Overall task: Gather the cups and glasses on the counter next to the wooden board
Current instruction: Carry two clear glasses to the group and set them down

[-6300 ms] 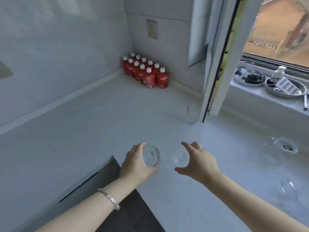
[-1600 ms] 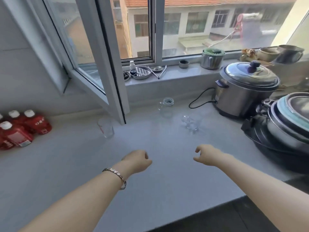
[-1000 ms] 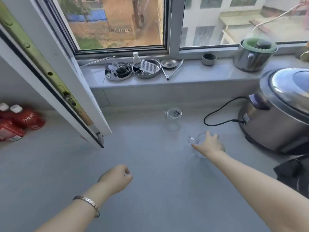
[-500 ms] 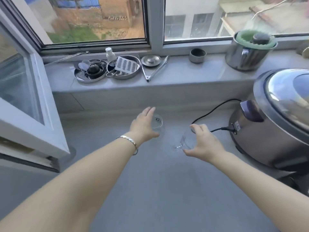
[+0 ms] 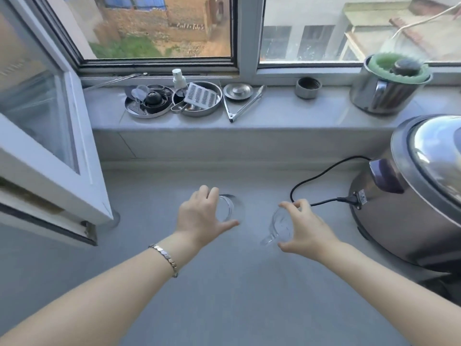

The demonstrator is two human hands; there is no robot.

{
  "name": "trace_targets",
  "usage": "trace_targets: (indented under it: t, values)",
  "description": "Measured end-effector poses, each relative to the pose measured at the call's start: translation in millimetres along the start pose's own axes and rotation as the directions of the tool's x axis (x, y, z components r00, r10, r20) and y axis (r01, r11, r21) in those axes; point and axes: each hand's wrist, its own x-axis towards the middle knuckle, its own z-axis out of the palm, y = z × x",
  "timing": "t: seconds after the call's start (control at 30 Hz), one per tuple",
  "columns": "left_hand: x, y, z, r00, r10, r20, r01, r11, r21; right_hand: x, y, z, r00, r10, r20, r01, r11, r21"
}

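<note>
- The left hand [image 5: 202, 216] was a loose fist held back over the flat grey counter [image 5: 224, 295] one second ago. Now it is out near the wall under the window.
- Half a second ago its fingers were straight and just reaching the small clear glass [image 5: 226, 208]. Now the fingers and thumb curl round it.
- The right hand [image 5: 305, 227] held nothing a bit before. Now it grips the clear glass cup with a handle [image 5: 282, 224].
- That cup stood straight up on the counter one second ago. Now it is tipped, and its handle points down towards the person.
- The red bottles at the left have gone out of the picture.
</note>
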Motion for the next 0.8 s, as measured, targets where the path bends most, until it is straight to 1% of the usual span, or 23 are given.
trace_targets:
  t: [0.03, 0.07, 0.13, 0.23, 0.3, 0.37, 0.4, 0.5, 0.57, 0.63, 0.7, 0.8]
  values:
    - [-12.4, -3.9, -5.7, 0.999, 0.002, -0.043, -0.003, 1.000, -0.029, -5.1, -6.0, -0.9, 1.000, -0.025, -0.003, 0.025, 0.999, -0.022]
    - [-29.8, -10.7, -14.6, 0.999, -0.008, -0.049, 0.006, 0.999, -0.051, -11.4, -17.1, -0.6, 0.998, -0.063, -0.004, 0.063, 0.996, -0.058]
    - [-54.6, -15.6, -25.4, 1.000, -0.025, 0.006, 0.025, 0.999, -0.028, -19.9, -29.6, -1.6, 0.992, -0.122, -0.006, 0.121, 0.986, -0.113]
    - [-113.1, -43.5, -42.2, 0.996, -0.086, 0.024, 0.086, 0.996, 0.027, -41.9, -70.6, 7.1, 0.968, -0.248, 0.041, 0.251, 0.949, -0.190]
    - [-158.4, -64.4, -58.7, 0.985, -0.171, -0.008, 0.171, 0.983, 0.069, -60.7, -104.3, 18.4, 0.941, -0.328, 0.086, 0.339, 0.912, -0.231]
    - [-206.5, -91.0, -66.0, 0.954, -0.299, 0.003, 0.299, 0.954, -0.008, -81.8, -142.2, 33.9, 0.900, -0.417, 0.131, 0.437, 0.860, -0.265]
    - [-233.3, -104.0, -70.0, 0.931, -0.364, 0.033, 0.365, 0.929, -0.059, -93.5, -162.7, 43.7, 0.873, -0.463, 0.153, 0.488, 0.828, -0.277]
    - [-321.1, -141.8, -82.9, 0.851, -0.523, -0.034, 0.513, 0.844, -0.158, -134.6, -227.4, 80.5, 0.778, -0.590, 0.217, 0.628, 0.723, -0.288]
    - [-385.6, -163.6, -89.6, 0.779, -0.626, -0.031, 0.611, 0.769, -0.189, -168.7, -270.6, 110.4, 0.706, -0.654, 0.272, 0.708, 0.643, -0.292]
    - [-456.3, -184.6, -94.2, 0.693, -0.719, -0.054, 0.693, 0.685, -0.223, -209.9, -312.4, 144.5, 0.626, -0.705, 0.332, 0.780, 0.558, -0.285]
    - [-530.8, -201.9, -98.8, 0.615, -0.782, -0.103, 0.750, 0.620, -0.230, -256.0, -352.3, 180.7, 0.533, -0.754, 0.385, 0.846, 0.465, -0.262]
    - [-640.9, -217.6, -98.2, 0.464, -0.876, -0.128, 0.840, 0.481, -0.250, -332.6, -404.0, 236.3, 0.407, -0.797, 0.447, 0.913, 0.345, -0.217]
